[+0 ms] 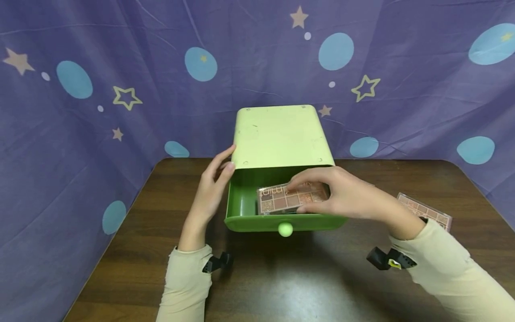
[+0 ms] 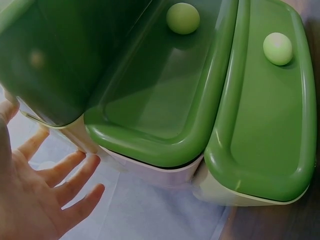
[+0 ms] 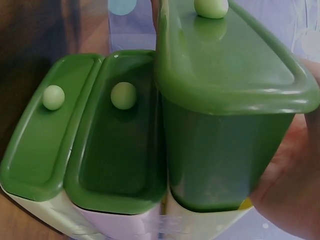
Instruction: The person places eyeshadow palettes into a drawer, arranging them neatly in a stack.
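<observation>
An eyeshadow palette (image 1: pixel 279 201) with rows of brown and pink pans lies tilted inside the pulled-out green top drawer (image 1: pixel 249 223). My right hand (image 1: pixel 346 192) reaches over the drawer from the right and grips the palette between thumb and fingers. At the left side of the pale green drawer cabinet (image 1: pixel 281 136), my left hand (image 1: pixel 211 183) rests its fingertips on the casing near the drawer opening. In the left wrist view the fingers of that left hand (image 2: pixel 55 185) are spread beside the cabinet. The drawer hides the palette from the right wrist view.
A second eyeshadow palette (image 1: pixel 426 210) lies on the wooden table (image 1: pixel 128 232) at the right, partly behind the right forearm. Two lower drawers stay closed, the middle drawer (image 3: pixel 120 150) and the bottom drawer (image 3: pixel 45 145), each with a round knob. A purple patterned curtain (image 1: pixel 257 53) hangs behind.
</observation>
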The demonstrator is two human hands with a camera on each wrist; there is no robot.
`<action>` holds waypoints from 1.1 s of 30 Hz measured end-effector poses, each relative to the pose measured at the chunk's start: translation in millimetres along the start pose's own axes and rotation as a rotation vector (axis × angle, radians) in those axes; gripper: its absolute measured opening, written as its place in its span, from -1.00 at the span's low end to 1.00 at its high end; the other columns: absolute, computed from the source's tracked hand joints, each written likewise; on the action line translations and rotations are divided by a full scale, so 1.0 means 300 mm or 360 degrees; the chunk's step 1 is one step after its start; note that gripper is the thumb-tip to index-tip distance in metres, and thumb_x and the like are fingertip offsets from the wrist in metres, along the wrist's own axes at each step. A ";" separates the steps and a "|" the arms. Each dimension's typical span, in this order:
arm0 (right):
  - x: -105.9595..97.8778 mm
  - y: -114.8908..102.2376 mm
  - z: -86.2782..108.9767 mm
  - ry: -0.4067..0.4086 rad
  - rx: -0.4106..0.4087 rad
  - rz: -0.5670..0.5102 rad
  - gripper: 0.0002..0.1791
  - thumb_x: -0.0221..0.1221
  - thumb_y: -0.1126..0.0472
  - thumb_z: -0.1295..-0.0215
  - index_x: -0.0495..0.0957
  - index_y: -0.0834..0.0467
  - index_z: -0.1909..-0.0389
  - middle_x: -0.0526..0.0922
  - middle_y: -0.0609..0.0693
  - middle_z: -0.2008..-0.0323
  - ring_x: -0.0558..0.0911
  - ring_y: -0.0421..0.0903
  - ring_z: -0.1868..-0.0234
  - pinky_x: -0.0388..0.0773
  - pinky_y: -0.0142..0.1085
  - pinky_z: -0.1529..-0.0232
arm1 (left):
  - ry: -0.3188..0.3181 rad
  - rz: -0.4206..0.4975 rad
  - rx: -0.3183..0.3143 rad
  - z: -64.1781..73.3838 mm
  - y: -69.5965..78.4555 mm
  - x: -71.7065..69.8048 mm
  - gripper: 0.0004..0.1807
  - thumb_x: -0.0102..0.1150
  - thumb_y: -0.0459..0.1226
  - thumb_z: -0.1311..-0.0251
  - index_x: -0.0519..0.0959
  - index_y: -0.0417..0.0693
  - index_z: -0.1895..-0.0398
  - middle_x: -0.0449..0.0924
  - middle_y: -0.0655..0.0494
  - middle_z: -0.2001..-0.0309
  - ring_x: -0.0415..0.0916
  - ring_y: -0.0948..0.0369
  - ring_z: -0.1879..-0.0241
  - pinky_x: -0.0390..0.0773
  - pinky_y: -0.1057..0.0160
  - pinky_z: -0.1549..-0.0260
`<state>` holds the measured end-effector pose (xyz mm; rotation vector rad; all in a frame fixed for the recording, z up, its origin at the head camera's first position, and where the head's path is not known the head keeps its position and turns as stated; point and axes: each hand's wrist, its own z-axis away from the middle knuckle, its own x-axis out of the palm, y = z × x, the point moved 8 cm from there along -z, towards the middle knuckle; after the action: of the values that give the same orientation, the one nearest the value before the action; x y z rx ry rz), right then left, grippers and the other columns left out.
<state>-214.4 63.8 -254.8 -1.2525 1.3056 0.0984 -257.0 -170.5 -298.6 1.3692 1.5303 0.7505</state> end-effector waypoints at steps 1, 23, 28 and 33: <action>0.001 -0.002 -0.004 -0.0017 -0.0009 0.0008 -0.60 0.41 0.07 -0.20 0.63 -0.09 -0.08 0.66 -0.29 0.07 0.38 -0.23 0.56 0.38 -0.34 0.50 | -0.0001 0.0001 -0.0001 0.000 0.000 0.000 -0.50 -0.02 -0.14 -0.47 0.35 0.13 -0.45 0.30 0.22 -0.41 0.38 0.15 -0.23 0.38 0.01 -0.19; 0.035 0.003 -0.046 -0.0229 -0.0068 0.0254 -0.48 0.45 0.18 -0.14 0.59 0.00 -0.16 0.61 -0.24 -0.03 0.54 -0.26 0.04 0.51 -0.24 0.00 | -0.0023 0.0002 -0.0011 -0.002 0.002 0.003 -0.48 -0.02 -0.12 -0.47 0.33 0.13 -0.46 0.27 0.23 -0.42 0.37 0.13 -0.24 0.36 0.00 -0.20; 0.006 0.004 -0.030 -0.0167 -0.0007 0.0124 -0.48 0.42 0.14 -0.18 0.58 -0.01 -0.19 0.60 -0.22 -0.11 0.53 -0.23 -0.15 0.47 -0.18 -0.15 | -0.0026 0.0000 -0.0010 -0.002 0.001 0.001 -0.48 -0.02 -0.11 -0.47 0.32 0.15 -0.47 0.26 0.23 -0.42 0.37 0.13 -0.24 0.35 -0.01 -0.20; -0.049 -0.003 0.022 -0.0016 -0.0017 0.0055 -0.55 0.38 0.13 -0.24 0.60 -0.06 -0.16 0.64 -0.20 -0.05 0.60 -0.22 0.16 0.53 -0.23 0.13 | -0.0037 -0.0004 -0.0015 0.000 -0.001 0.003 -0.48 -0.03 -0.11 -0.48 0.32 0.15 -0.47 0.25 0.24 -0.43 0.36 0.13 -0.24 0.35 -0.01 -0.21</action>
<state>-214.6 76.6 -244.8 -1.2373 1.3196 0.1361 -257.2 -169.7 -299.1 1.3646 1.5084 0.7369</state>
